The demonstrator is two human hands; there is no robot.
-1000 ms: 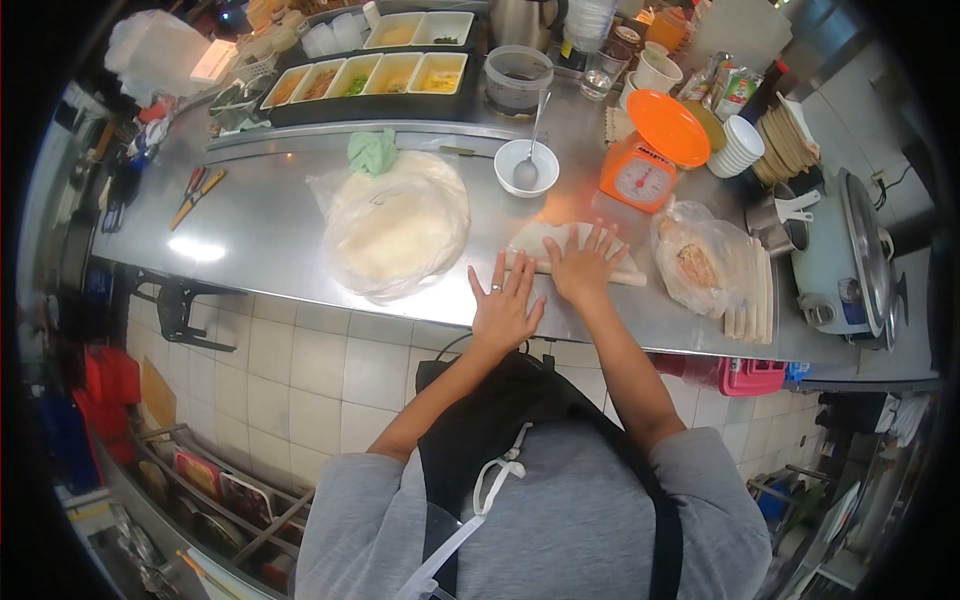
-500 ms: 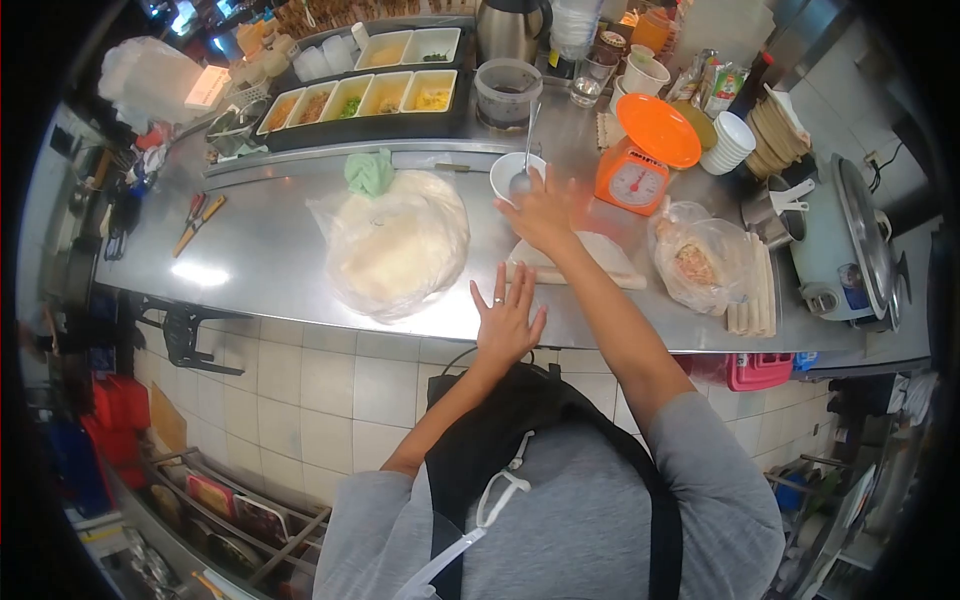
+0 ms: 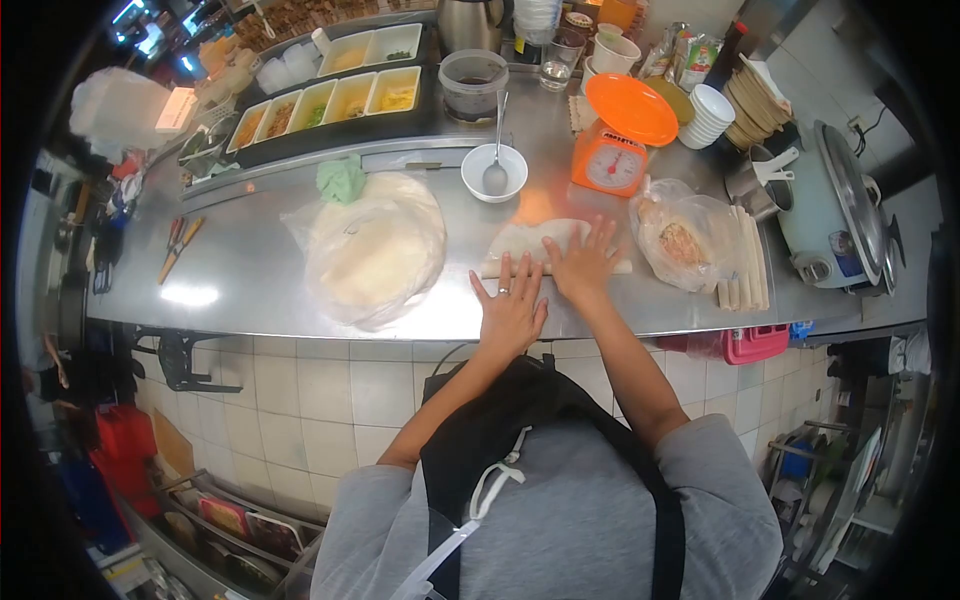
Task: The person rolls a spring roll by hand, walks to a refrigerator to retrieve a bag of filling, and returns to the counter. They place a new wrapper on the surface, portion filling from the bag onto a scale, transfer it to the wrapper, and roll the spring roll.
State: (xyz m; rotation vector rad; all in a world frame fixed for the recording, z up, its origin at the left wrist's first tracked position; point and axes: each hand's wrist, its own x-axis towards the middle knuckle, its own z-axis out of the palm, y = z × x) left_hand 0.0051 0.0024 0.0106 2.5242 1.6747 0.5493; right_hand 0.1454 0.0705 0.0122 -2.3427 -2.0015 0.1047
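Observation:
A round, pale wrapper [image 3: 525,238] lies on the steel counter, its near edge rolled into a thin tube [image 3: 624,267]. Fingers spread flat, my left hand [image 3: 511,308] rests on the left part of the tube. My right hand [image 3: 584,266] lies open across its right part, fingertips reaching over the wrapper. Just beyond them stands a white bowl [image 3: 515,166] with a metal spoon [image 3: 496,178] in it. Left of my hands is a stack of pale round wrappers [image 3: 375,250], partly under clear plastic. To the right, several finished rolls [image 3: 752,262] lie beside a bag of shredded filling [image 3: 682,243].
An orange scale [image 3: 610,160] stands behind the filling bag. White trays of toppings [image 3: 315,106] line the back left. Scissors and an orange-handled tool [image 3: 180,250] lie at far left. A large cooker [image 3: 835,215] occupies the right end. The counter's front edge [image 3: 420,340] is close to me.
My right hand has left the white bowl, where the spoon now rests, and come down onto the rolled wrapper. My left hand now lies on the roll too.

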